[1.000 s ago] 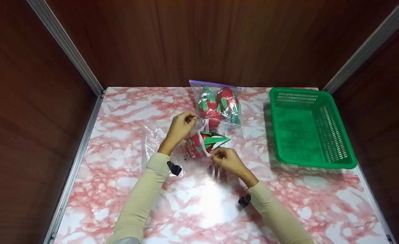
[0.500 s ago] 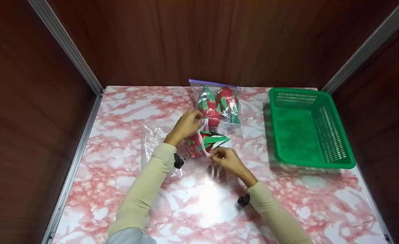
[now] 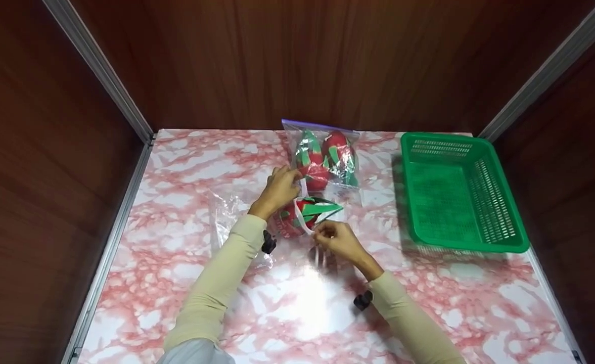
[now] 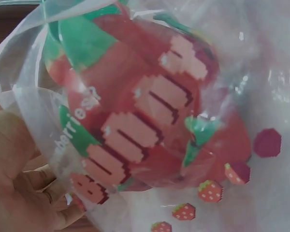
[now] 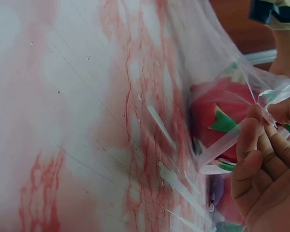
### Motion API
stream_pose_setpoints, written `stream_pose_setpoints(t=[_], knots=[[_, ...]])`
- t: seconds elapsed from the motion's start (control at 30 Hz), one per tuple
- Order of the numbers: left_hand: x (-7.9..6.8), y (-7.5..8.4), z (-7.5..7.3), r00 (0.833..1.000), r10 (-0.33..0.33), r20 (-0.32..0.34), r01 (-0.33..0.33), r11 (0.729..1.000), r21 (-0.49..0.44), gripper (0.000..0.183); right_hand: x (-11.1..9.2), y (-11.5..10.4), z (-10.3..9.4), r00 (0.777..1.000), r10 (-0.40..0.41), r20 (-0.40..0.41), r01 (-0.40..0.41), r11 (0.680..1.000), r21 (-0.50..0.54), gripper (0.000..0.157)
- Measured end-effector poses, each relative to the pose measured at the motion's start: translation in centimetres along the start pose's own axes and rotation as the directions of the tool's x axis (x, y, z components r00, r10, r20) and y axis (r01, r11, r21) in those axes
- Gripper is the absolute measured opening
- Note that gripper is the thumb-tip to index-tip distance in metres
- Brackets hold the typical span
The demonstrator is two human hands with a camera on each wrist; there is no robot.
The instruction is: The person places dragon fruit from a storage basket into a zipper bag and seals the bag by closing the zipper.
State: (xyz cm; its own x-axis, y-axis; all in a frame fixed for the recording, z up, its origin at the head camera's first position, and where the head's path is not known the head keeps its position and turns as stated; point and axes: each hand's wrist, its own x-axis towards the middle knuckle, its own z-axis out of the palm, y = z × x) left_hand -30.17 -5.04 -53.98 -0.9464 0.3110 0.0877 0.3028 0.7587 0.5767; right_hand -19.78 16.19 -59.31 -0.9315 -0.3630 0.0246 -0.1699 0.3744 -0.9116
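A clear plastic bag [image 4: 275, 92] printed with strawberries and pink lettering lies on the table, its white-edged mouth facing right. Inside is a red dragon fruit [image 3: 288, 218], its green leaves [image 3: 322, 208] poking out through the mouth. My right hand [image 3: 341, 240] pinches the near edge of the mouth between thumb and fingers, which the right wrist view [image 5: 268, 159] also shows. At the far edge of the mouth, my left hand [image 3: 279, 188] holds the bag with bent fingers [image 4: 43, 193], partly hidden behind the film in the left wrist view.
Behind the hands lies a zip bag [image 3: 322, 125] with a purple seal and two dragon fruits [image 3: 338, 146] inside. A green plastic basket [image 3: 409, 202] stands on the right. Another crumpled clear bag [image 3: 224, 217] lies left. Brown panels wall in the marbled table [image 3: 176, 283].
My left hand has shifted right along the bag's far edge, and its fingers now reach up beside the zip bag. The mouth's far edge has moved slightly left. My right hand stays put.
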Motion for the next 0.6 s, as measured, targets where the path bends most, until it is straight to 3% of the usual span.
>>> stream_pose_setpoints(t=[0.17,0.3,0.6], knots=[[0.0,-0.2,0.2,0.998,0.030,-0.047,-0.029,0.999,0.026,0.020,0.0,0.0,0.1,1.000,-0.006,-0.012,0.006,1.000,-0.009,0.008],[-0.3,-0.3,0.2,0.998,0.046,-0.040,-0.047,0.999,-0.024,0.017,0.0,0.0,0.0,1.000,0.001,-0.020,-0.002,1.000,-0.006,0.005],[-1.0,-1.0,-0.1,0.999,-0.030,-0.018,0.027,0.991,-0.129,0.014,0.0,0.0,-0.5,0.999,0.003,-0.048,-0.002,1.000,0.020,0.003]])
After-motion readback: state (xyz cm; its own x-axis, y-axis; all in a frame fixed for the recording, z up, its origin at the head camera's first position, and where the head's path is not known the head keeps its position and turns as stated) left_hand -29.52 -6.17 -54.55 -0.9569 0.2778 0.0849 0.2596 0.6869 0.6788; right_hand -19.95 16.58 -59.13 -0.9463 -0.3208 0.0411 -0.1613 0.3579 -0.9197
